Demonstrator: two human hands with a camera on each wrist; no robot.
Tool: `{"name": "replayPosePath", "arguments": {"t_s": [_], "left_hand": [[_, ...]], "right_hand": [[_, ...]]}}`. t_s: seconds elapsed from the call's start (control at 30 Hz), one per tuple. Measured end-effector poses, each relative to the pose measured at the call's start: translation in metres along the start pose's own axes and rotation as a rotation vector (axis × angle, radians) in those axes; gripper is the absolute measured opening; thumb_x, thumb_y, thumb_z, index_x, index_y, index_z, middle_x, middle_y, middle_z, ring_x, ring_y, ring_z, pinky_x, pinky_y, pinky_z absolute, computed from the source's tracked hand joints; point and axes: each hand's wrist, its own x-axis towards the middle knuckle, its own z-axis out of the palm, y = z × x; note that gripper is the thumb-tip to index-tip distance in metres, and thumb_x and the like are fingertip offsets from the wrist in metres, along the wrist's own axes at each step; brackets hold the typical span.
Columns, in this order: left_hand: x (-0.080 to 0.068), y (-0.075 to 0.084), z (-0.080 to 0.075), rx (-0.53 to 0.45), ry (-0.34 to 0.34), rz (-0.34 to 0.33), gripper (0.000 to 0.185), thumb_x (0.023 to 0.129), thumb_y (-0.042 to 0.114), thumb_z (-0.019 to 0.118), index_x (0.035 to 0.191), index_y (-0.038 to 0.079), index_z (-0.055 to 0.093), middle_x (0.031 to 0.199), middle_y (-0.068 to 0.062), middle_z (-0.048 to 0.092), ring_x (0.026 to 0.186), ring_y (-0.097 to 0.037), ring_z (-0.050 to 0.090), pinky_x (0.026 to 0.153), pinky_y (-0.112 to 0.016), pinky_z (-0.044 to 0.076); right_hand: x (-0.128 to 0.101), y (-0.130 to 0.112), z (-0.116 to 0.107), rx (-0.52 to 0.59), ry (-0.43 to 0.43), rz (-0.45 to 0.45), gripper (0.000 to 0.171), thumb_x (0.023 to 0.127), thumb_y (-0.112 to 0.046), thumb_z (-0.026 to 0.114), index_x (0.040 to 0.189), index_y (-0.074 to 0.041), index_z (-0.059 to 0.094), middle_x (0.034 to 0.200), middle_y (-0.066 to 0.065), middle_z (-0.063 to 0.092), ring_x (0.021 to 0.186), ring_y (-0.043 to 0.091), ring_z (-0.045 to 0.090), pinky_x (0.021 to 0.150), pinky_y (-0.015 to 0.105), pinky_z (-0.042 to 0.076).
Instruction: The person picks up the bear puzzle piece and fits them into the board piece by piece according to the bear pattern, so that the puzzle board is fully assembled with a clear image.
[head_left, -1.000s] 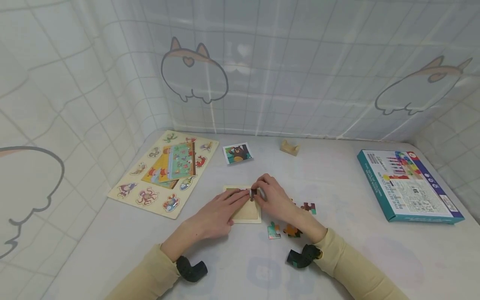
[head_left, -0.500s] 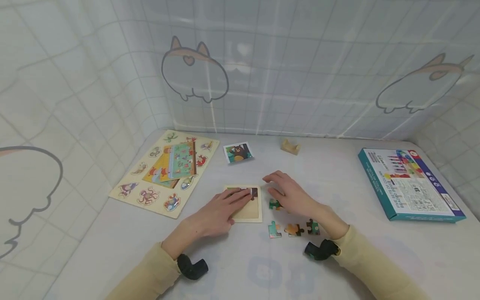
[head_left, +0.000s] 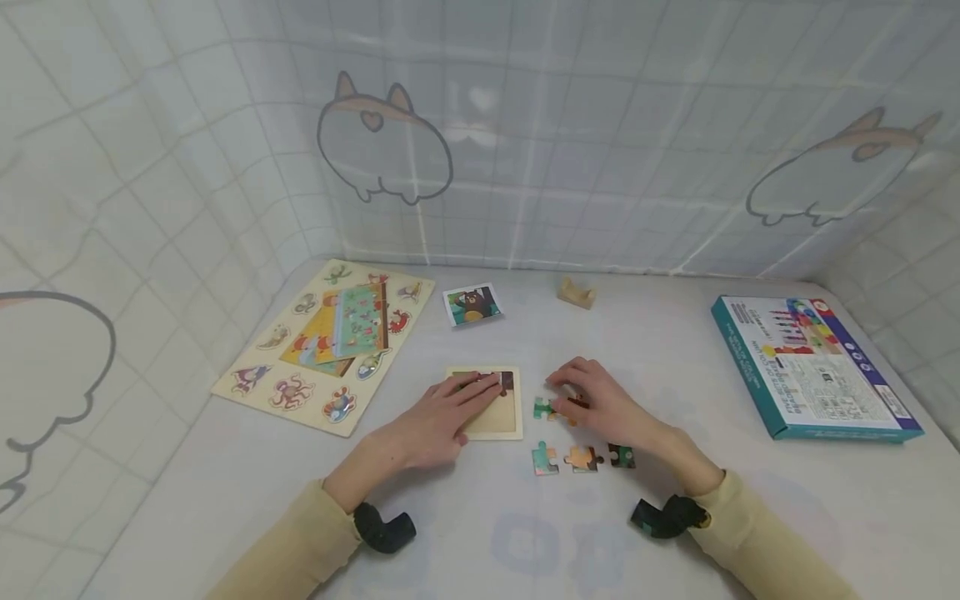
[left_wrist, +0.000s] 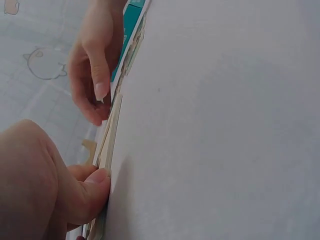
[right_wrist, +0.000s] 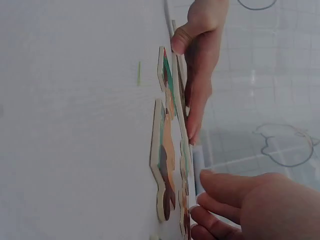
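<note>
i'm pressing my left hand flat on the small puzzle tray, fingers straight, steadying it. at its 3 o'clock, my right hand is curling its fingers onto a loose puzzle piece, apparently picking it up. three more pieces are lying at the tray's 4 o'clock.
</note>
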Motion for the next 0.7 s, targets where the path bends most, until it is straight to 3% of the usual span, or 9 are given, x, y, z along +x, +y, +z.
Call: {"name": "replayPosePath", "arguments": {"t_s": [0.1, 0.37, 0.6, 0.7], "left_hand": [[-0.0003, -0.0006, -0.0004, -0.012, 0.007, 0.009, 0.074, 0.087, 0.009, 0.054, 0.151, 0.021, 0.019, 0.157, 0.006, 0.014, 0.143, -0.022, 0.012, 0.113, -0.047, 0.021], [-0.0001, -0.0022, 0.0020, -0.027, 0.025, 0.023, 0.075, 0.086, 0.008, 0.054, 0.151, 0.018, 0.019, 0.157, 0.004, 0.015, 0.143, -0.022, 0.012, 0.115, -0.044, 0.019], [-0.0009, -0.0016, 0.0041, 0.014, 0.013, 0.004, 0.074, 0.088, 0.010, 0.053, 0.151, 0.018, 0.017, 0.158, 0.004, 0.010, 0.144, -0.020, 0.009, 0.116, -0.039, 0.016], [-0.0020, -0.0011, 0.0049, 0.004, 0.023, -0.012, 0.073, 0.088, 0.010, 0.054, 0.151, 0.020, 0.019, 0.157, 0.001, 0.009, 0.142, -0.019, 0.011, 0.115, -0.037, 0.020]], "right_hand": [[0.0002, 0.0006, 0.0012, -0.023, -0.005, -0.015, 0.028, 0.090, -0.022, 0.063, 0.115, -0.010, 0.062, 0.111, 0.001, 0.056, 0.092, 0.020, 0.044, 0.074, 0.029, 0.041], [-0.0011, 0.0029, 0.0030, -0.046, -0.009, -0.028, 0.025, 0.082, -0.030, 0.073, 0.100, -0.016, 0.064, 0.112, -0.003, 0.054, 0.104, 0.016, 0.043, 0.086, 0.035, 0.042], [-0.0008, 0.0060, 0.0060, -0.023, 0.004, -0.045, 0.020, 0.080, -0.030, 0.075, 0.093, -0.019, 0.063, 0.108, -0.004, 0.053, 0.100, 0.015, 0.041, 0.077, 0.029, 0.040], [-0.0007, 0.0058, 0.0058, -0.017, 0.004, -0.060, 0.020, 0.081, -0.028, 0.074, 0.093, -0.018, 0.064, 0.108, -0.003, 0.053, 0.100, 0.015, 0.041, 0.076, 0.028, 0.040]]}}
